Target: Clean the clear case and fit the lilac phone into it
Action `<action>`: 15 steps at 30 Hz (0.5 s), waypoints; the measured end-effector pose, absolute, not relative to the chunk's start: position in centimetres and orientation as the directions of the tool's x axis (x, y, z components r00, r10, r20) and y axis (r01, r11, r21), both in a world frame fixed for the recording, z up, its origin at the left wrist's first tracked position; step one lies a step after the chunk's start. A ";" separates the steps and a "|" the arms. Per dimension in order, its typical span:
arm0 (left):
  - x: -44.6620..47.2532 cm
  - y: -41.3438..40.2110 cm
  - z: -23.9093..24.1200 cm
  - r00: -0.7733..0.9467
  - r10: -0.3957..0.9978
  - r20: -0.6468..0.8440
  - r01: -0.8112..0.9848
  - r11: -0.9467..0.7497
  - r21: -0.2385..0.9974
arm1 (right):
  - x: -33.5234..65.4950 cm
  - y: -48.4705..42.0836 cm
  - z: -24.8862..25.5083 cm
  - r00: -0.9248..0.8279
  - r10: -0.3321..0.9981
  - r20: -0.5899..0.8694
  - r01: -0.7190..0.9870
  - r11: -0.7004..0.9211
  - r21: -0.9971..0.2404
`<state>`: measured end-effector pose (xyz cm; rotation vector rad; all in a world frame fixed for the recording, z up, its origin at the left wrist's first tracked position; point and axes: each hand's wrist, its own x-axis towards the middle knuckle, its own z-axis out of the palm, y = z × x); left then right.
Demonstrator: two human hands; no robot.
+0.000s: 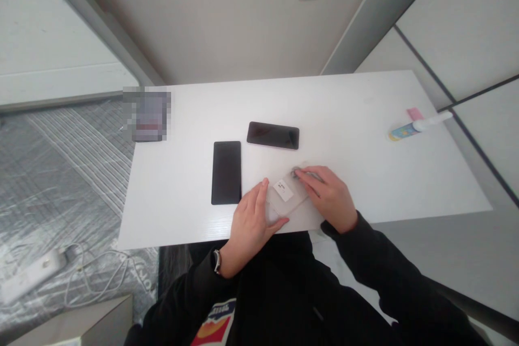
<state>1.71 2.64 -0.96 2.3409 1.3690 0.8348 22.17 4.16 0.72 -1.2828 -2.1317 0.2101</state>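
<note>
A translucent phone case with a small white sticker lies tilted near the front edge of the white table. My left hand grips its lower left side between thumb and fingers. My right hand rests on its upper right corner, fingertips pinched at the case's edge. A black phone lies upright just left of my hands, and a second black phone lies sideways behind the case.
A tube with a white cap and a small pink slip lie at the table's far right. A blurred dark object sits at the back left corner. A power strip with cable lies on the mat at left.
</note>
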 end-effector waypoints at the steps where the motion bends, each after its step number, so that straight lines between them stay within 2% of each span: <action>1: 1.7 2.7 -0.8 0.382 0.864 0.330 0.685 -0.504 0.526 | 22.2 4.1 0.8 -0.324 0.839 0.437 0.740 0.513 -0.436; 6: 1.7 3.1 -0.1 0.404 0.856 0.321 0.682 -0.516 0.518 | 22.6 3.1 1.3 -0.511 0.772 0.378 0.630 0.636 -0.446; 12: 1.7 3.3 0.0 0.415 0.855 0.310 0.675 -0.518 0.526 | 25.3 5.1 1.1 -0.347 0.800 0.488 0.758 0.546 -0.356; 15: 1.7 3.3 0.1 0.428 0.850 0.308 0.668 -0.527 0.526 | 24.1 5.2 1.1 -0.472 0.752 0.459 0.701 0.636 -0.322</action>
